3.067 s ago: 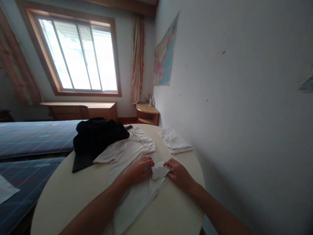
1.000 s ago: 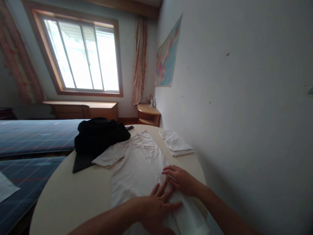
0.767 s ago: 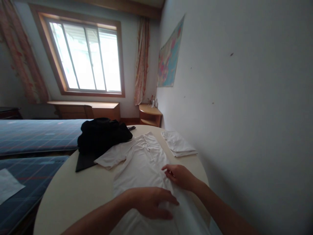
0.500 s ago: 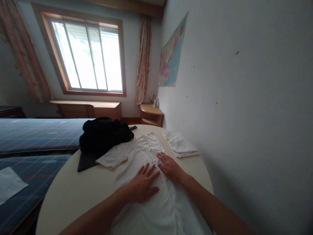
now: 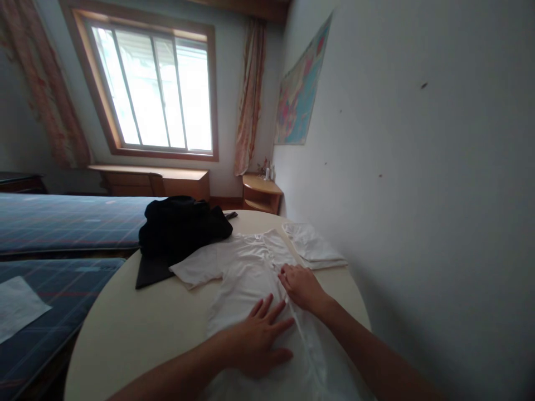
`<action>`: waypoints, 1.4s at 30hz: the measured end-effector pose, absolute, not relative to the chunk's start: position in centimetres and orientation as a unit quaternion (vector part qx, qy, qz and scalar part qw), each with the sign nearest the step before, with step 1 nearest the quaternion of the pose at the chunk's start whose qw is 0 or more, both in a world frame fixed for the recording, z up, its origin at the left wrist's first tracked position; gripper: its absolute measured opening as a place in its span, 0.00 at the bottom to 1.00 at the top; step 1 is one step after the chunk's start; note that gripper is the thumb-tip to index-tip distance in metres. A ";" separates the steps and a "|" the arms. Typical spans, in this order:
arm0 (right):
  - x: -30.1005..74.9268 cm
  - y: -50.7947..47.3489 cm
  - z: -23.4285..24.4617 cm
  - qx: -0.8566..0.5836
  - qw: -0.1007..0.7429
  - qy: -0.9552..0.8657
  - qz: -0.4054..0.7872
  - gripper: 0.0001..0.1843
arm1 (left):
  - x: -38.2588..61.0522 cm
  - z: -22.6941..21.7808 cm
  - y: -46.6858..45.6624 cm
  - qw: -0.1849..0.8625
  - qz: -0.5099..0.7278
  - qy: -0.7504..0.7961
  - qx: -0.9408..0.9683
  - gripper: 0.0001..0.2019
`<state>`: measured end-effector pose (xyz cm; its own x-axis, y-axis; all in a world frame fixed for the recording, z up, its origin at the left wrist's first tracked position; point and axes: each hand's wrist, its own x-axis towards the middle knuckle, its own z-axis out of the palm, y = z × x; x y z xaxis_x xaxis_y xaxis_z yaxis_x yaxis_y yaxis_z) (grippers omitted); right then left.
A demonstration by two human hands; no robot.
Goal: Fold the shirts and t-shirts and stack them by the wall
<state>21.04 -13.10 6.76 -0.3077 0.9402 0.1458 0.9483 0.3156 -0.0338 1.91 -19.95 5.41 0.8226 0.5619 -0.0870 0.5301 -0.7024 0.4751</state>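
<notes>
White cloth shirt [image 5: 244,278]: lower centre of frame, spread on the round table [image 5: 159,317] | left hand [image 5: 261,335]: laid flat on it, fingers splayed, grasping nothing | right hand [image 5: 304,287]: fingers, flat half a second ago, now bent at the shirt's right side; cannot tell if pinching | judgement: smoothing has narrowed to that edge

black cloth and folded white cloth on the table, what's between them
In the head view: the upper part of the white shirt, then a narrow strip of table.
</notes>
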 end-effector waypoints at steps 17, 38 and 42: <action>18.6 -6.8 2.2 -0.632 0.042 -0.771 0.072 0.39 | -8.3 5.4 -11.0 -0.036 0.170 0.690 0.703 0.17; 11.3 -4.6 4.6 -0.666 0.069 -0.742 0.044 0.39 | -15.6 5.0 -7.3 0.079 0.279 0.800 0.526 0.13; 7.1 -5.0 4.9 -0.542 0.084 -0.833 0.065 0.41 | -15.9 4.7 -7.1 0.111 0.343 0.762 0.538 0.10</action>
